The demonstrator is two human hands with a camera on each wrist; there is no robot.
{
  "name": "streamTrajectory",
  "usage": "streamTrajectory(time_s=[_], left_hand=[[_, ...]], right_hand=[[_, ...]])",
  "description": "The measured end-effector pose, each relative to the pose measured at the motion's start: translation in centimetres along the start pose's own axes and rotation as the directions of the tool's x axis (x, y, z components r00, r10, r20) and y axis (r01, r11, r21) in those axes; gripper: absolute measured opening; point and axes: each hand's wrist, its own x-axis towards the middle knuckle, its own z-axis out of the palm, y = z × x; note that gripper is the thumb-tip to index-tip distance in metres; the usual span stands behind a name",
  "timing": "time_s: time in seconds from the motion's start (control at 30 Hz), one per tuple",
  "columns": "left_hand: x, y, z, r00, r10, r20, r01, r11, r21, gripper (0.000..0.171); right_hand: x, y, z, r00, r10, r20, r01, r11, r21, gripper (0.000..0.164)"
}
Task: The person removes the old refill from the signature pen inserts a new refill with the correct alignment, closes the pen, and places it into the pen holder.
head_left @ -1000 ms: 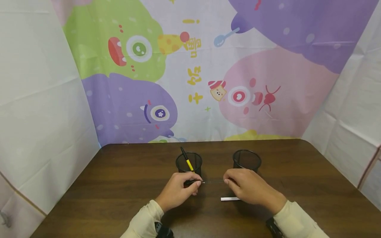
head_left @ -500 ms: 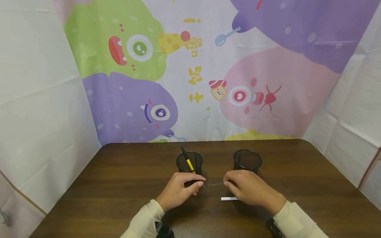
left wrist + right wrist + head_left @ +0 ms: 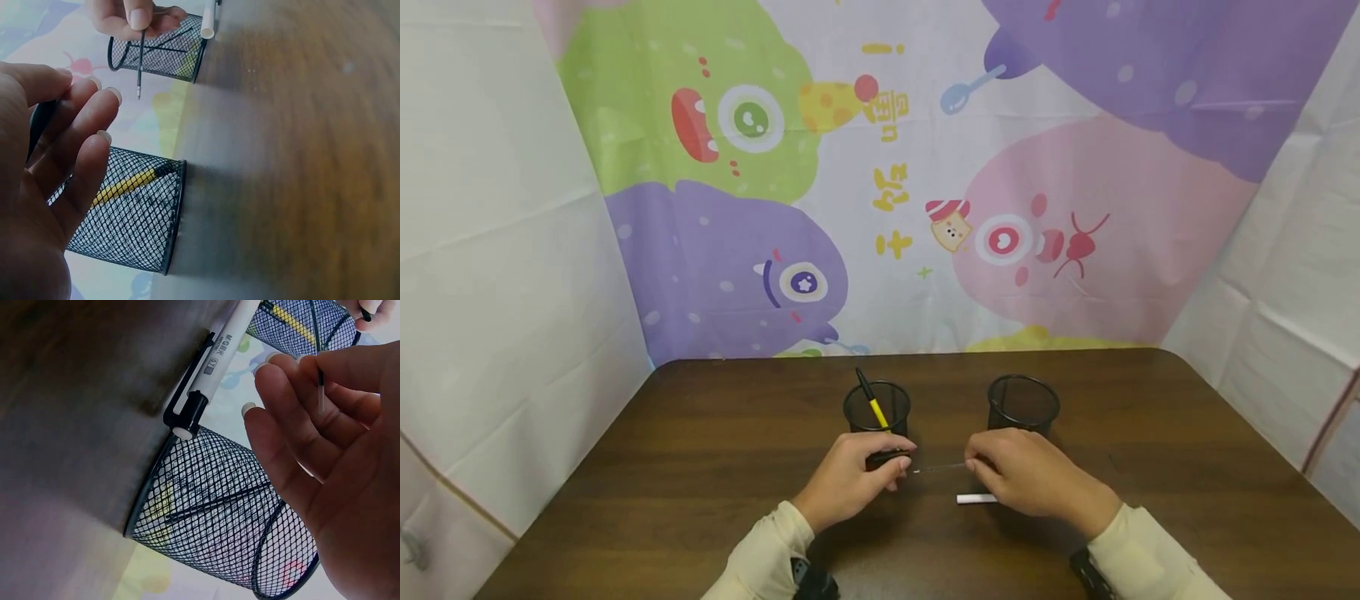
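Observation:
My left hand holds a short black pen piece between thumb and fingers. To its right, my right hand pinches a thin pen refill between thumb and forefinger. The refill points left, and its tip lies just short of the left fingertips, apart from the black piece. Below the right hand, a white pen barrel with a black clip lies on the table; the right hand covers part of it in the head view.
Behind the left hand stands a black mesh pen holder with a yellow-and-black pen leaning in it. A second mesh holder stands behind the right hand. The brown table ends at a cartoon-printed cloth.
The refill's tip has come away from the left fingers and dipped slightly, leaving a small gap. Its right end stays in my right hand. Both hands have barely moved.

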Motion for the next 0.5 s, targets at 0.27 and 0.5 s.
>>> streamTrajectory(time_s=[0.27, 0.5], left_hand=[[0.0, 3.6, -0.2, 0.999, -0.023, -0.025, 0.024, 0.999, 0.030, 0.021], [-0.1, 3.5, -0.1, 0.999, -0.009, -0.031, 0.010, 1.000, 0.028, 0.022]], right_hand=[[-0.1, -0.2, 0.1, 0.999, 0.011, 0.031, -0.010, 0.999, -0.044, 0.013], [-0.1, -0.5, -0.1, 0.999, -0.019, 0.032, 0.021, 0.998, -0.054, 0.017]])
